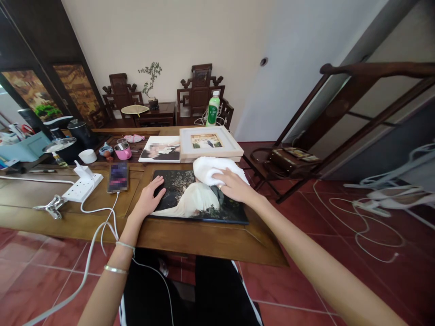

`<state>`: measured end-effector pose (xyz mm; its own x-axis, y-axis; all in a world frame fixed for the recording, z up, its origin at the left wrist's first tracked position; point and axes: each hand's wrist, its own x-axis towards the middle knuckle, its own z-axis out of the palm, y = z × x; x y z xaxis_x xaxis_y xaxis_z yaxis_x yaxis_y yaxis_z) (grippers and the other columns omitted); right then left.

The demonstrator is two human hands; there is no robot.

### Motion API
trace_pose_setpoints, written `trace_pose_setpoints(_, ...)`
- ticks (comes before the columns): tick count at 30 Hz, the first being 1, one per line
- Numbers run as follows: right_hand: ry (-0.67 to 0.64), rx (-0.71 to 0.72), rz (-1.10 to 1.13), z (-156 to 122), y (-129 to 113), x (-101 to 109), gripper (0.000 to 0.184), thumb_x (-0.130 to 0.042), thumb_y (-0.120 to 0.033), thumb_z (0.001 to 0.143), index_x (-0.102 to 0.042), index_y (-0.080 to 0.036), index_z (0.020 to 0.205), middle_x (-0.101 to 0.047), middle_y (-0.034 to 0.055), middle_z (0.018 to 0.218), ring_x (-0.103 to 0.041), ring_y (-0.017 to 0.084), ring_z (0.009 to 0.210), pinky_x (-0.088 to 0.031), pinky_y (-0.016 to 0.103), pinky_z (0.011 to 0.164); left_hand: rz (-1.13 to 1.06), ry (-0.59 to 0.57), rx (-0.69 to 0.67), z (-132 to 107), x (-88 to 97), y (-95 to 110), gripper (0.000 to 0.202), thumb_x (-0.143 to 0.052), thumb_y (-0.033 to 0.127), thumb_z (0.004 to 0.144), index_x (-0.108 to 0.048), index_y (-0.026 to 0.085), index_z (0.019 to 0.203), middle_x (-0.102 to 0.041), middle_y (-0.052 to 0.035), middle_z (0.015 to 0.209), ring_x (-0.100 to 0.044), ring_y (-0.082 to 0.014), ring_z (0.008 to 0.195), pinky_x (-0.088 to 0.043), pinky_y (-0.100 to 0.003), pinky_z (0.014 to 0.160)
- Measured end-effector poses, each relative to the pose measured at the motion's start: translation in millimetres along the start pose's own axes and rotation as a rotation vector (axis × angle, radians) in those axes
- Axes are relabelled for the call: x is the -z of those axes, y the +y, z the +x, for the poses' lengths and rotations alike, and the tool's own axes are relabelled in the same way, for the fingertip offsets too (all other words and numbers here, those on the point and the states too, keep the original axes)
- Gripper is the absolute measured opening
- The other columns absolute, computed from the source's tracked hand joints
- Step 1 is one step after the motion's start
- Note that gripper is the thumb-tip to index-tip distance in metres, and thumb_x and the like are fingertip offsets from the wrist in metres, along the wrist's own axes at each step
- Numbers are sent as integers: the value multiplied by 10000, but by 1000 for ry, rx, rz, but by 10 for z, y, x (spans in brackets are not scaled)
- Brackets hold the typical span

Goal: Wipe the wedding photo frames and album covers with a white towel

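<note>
A dark photo panel (176,185) with a pale gown in its picture lies flat near the table's front edge. My left hand (152,194) rests on the panel's left side, fingers stretched out and holding nothing. On its upper right part, my right hand (234,184) presses a white cloth (207,170), its fingers bent into the fabric. The cloth hides that part of the picture. Just behind the panel lie a light-framed picture (209,140) and a smaller white-edged photo panel (159,151).
A phone (118,176) on a cable, a white power strip (83,188) and a pink cup (123,151) are on the wooden table (210,235) at left. A green bottle (213,108) stands at the back. White cables hang past the front edge by my left arm. A wooden chair (295,158) is at right.
</note>
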<state>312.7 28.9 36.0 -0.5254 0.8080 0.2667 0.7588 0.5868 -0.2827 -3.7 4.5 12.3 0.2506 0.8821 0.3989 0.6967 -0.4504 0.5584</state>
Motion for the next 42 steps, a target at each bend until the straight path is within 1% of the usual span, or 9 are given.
trace_pose_setpoints(5,21,-48,-40,55,-37,-43,438,-391,-71,720,-635,-123,1080,-568,190,1308,-392,315,1330,-246,586,1071,-3,11,16,-5,1,22,410,-486,341,896,-600,108,1214,-554,-146,1344,-457,-238,1311,-338,-415,1125)
trace_pose_setpoints(10,-17,35,-15,-542,-514,-9,395,-423,-54,679,-661,-133,984,-497,185,1387,-312,307,1378,-181,589,1115,4,20,4,3,-9,28,397,-481,334,896,-607,117,1204,-561,-139,1338,-464,-239,1305,-345,-420,1120)
trace_pose_setpoints(16,-109,172,29,-1147,-1090,77,342,-437,-40,597,-665,-183,809,-468,81,1431,-176,332,1421,-113,667,1106,21,15,-2,9,-31,-5,399,-478,327,893,-606,107,1200,-556,-148,1341,-459,-244,1309,-344,-426,1119)
trace_pose_setpoints(20,-154,160,41,-990,-1058,106,412,-438,-33,630,-671,-187,933,-462,80,1437,-207,316,1415,-143,647,1110,26,1,-14,1,-25,-12,394,-478,330,897,-600,117,1206,-543,-148,1354,-451,-251,1315,-337,-448,1119)
trace_pose_setpoints(27,-121,5,-67,-18,-501,-29,466,-415,-56,741,-604,-142,1158,-388,137,1480,-189,362,1412,-185,681,1054,14,6,-15,-10,-16,-17,410,-482,342,899,-589,112,1222,-547,-149,1351,-451,-237,1316,-335,-430,1123)
trace_pose_setpoints(30,-107,-58,-122,214,-432,-83,447,-396,-94,798,-580,-121,1205,-500,173,1387,-213,373,1401,-199,686,1033,11,6,-10,-12,-19,-24,414,-479,345,901,-586,112,1226,-539,-149,1359,-447,-233,1320,-332,-428,1124)
trace_pose_setpoints(33,-102,-41,-146,134,-566,-94,443,-401,-100,797,-585,-124,1200,-515,165,1376,-220,361,1400,-187,673,1047,11,4,0,-10,-18,-20,429,-482,344,898,-583,93,1230,-536,-161,1358,-448,-239,1318,-331,-428,1125)
trace_pose_setpoints(39,-173,127,-30,-596,-1173,-26,472,-448,-40,652,-647,-166,1060,-376,82,1496,-108,351,1430,-85,674,1094,17,0,0,-3,-16,9,406,-474,329,899,-591,112,1221,-549,-149,1348,-445,-237,1320,-333,-426,1124)
trace_pose_setpoints(42,-235,212,31,-815,-1340,44,442,-457,-35,606,-661,-189,967,-366,55,1504,-92,332,1436,-68,656,1110,23,-2,6,-4,-19,15,403,-470,328,901,-587,123,1227,-538,-141,1362,-437,-238,1326,-330,-430,1125)
